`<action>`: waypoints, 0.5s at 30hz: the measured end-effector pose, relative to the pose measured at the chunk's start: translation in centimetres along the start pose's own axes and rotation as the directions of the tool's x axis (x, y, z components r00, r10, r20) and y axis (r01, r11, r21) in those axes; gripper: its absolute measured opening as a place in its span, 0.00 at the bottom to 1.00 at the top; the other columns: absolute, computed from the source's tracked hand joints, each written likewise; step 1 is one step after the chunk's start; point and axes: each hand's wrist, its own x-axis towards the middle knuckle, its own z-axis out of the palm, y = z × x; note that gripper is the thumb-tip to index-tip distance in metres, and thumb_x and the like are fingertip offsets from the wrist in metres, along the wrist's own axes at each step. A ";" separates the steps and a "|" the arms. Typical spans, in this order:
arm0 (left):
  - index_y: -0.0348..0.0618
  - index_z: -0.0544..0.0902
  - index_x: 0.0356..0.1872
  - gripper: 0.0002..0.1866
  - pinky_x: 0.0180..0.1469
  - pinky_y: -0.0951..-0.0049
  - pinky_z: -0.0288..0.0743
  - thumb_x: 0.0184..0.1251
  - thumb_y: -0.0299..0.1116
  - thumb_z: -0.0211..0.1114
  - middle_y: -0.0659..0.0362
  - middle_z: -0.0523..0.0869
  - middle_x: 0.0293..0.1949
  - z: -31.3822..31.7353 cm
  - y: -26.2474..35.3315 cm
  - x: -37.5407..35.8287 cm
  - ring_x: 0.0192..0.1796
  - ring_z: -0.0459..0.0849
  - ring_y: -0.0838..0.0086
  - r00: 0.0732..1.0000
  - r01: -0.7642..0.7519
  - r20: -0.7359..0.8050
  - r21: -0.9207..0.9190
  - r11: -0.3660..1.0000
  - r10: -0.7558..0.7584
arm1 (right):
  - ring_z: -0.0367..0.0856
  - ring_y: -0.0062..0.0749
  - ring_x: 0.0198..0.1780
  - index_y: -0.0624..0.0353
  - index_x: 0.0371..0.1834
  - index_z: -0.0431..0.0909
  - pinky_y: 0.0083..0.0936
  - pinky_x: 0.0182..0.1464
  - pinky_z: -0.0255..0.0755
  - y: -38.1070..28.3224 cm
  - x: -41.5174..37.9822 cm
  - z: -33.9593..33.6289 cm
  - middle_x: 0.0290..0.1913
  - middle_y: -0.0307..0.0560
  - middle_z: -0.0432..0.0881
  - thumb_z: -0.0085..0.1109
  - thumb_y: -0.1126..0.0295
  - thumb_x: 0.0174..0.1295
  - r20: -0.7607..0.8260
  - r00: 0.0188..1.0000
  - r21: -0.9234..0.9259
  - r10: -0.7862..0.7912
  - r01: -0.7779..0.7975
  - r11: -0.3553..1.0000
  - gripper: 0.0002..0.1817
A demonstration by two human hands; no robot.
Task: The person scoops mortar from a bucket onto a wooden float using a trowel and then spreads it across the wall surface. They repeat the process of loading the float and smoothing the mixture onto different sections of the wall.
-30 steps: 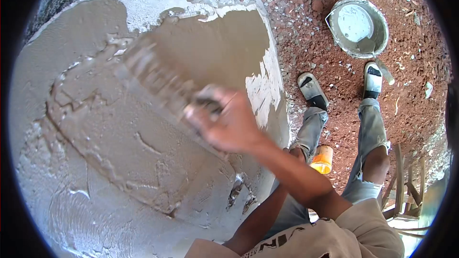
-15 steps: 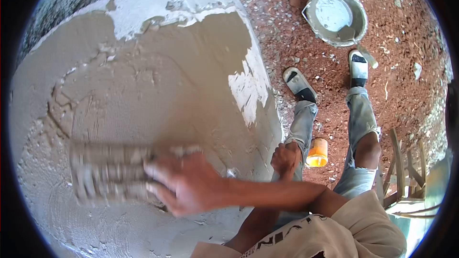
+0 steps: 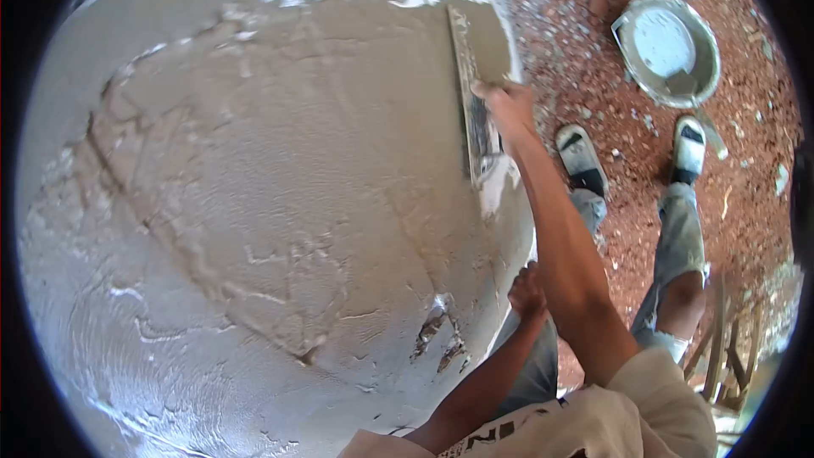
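Note:
My right hand (image 3: 506, 110) is closed around the handle of a plastering float (image 3: 465, 89), seen nearly edge-on. Its long blade lies against wet grey plaster (image 3: 339, 136) near the slab's right side, beside a patch of pale bare surface (image 3: 496, 195). My left hand (image 3: 527, 293) is curled into a fist at my leg, with nothing visible in it. Ridges and a long groove (image 3: 170, 242) mark the plaster, and a rough broken spot (image 3: 437, 331) shows near its lower right.
On the reddish ground stands a round basin (image 3: 708, 42) with some grey mix and a handled tool (image 3: 716, 140) by its rim. My sandalled feet (image 3: 582, 157) are below it. Wooden slats (image 3: 721, 348) stand at the lower right.
My right hand has swept the float from the lower left to the upper right of the plaster and turned it upright in view. The camera view has shifted; the orange cup is no longer visible.

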 end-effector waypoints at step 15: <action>0.38 0.87 0.54 0.37 0.61 0.44 0.83 0.74 0.67 0.56 0.41 0.92 0.51 -13.1 5.5 4.1 0.56 0.92 0.44 0.854 0.286 0.497 -0.202 0.937 -0.154 | 0.92 0.42 0.33 0.65 0.52 0.87 0.39 0.34 0.85 -6.6 -31.9 3.2 0.36 0.52 0.90 0.76 0.64 0.64 0.622 0.381 0.185 -0.684 0.777 0.601 0.19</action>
